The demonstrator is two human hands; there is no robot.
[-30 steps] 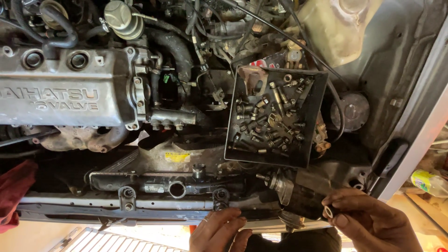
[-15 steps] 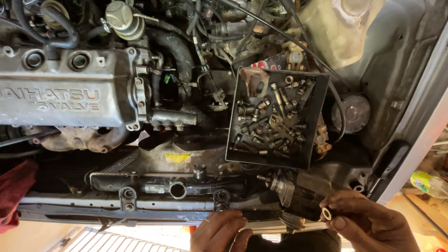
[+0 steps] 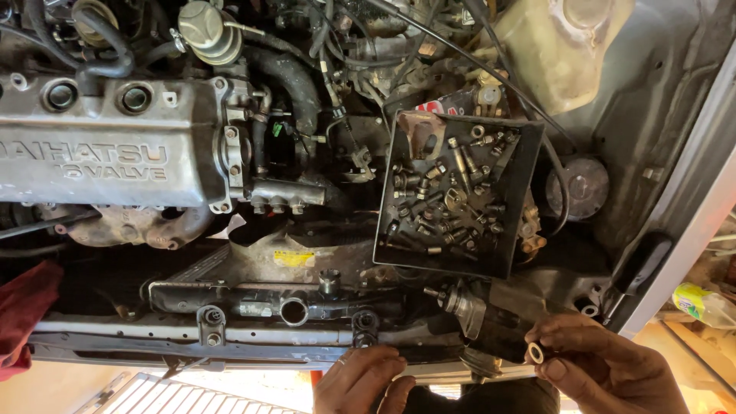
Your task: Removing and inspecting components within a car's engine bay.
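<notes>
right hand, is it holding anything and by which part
The right hand pinches a small pale metal ring, like a washer, by its rim between thumb and fingers. The left hand rests on the car's front edge, holding nothing visible.

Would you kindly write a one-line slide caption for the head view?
Over an open engine bay, the right hand pinches a small washer below a black tray of bolts; the left hand rests nearby.

A tray (image 3: pixel 515 201) of bolts (image 3: pixel 448 203) is sitting in the engine bay, right of the valve cover (image 3: pixel 107 149). The radiator (image 3: pixel 253 295) is lying before the cover. The right hand (image 3: pixel 606 368) is pinching a washer (image 3: pixel 536 353) just before the tray; the left hand (image 3: pixel 364 381) is lying to its left.
</notes>
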